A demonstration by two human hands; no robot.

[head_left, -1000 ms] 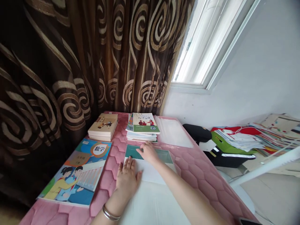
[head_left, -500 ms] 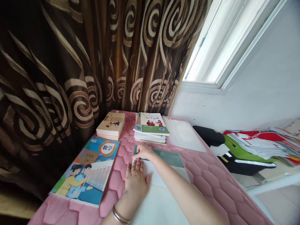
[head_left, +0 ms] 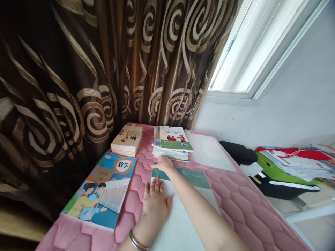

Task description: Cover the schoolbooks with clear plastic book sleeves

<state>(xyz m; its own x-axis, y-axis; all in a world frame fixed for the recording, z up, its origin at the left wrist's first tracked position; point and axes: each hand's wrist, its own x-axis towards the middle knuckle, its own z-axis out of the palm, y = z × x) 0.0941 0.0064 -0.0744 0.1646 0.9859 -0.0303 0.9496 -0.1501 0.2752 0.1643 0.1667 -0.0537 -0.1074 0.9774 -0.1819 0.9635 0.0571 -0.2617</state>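
Note:
A flat book (head_left: 180, 226) with a white surface, a green band along its far end and a glossy clear cover lies on the pink padded table in front of me. My left hand (head_left: 157, 205) rests flat on its left side, fingers spread, a silver bangle at the wrist. Across the book reaches my right arm, with my right hand (head_left: 164, 164) at the far left corner, on the green band. Its thumb points left, apart from the other fingers, which are partly hidden. Left of the book lies a blue maths textbook (head_left: 101, 191) with two drawn children.
Tan books (head_left: 127, 141) are stacked at the back left. Another stack of books (head_left: 174, 139) stands beyond my right hand, with clear plastic sheets (head_left: 209, 151) beside it. Brown curtains (head_left: 146, 62) hang behind the table. Papers and a green-black bag (head_left: 282, 174) lie off to the right.
My right hand has shifted left along the book's far edge to its corner. The left hand stays flat on the book. The view has turned slightly left.

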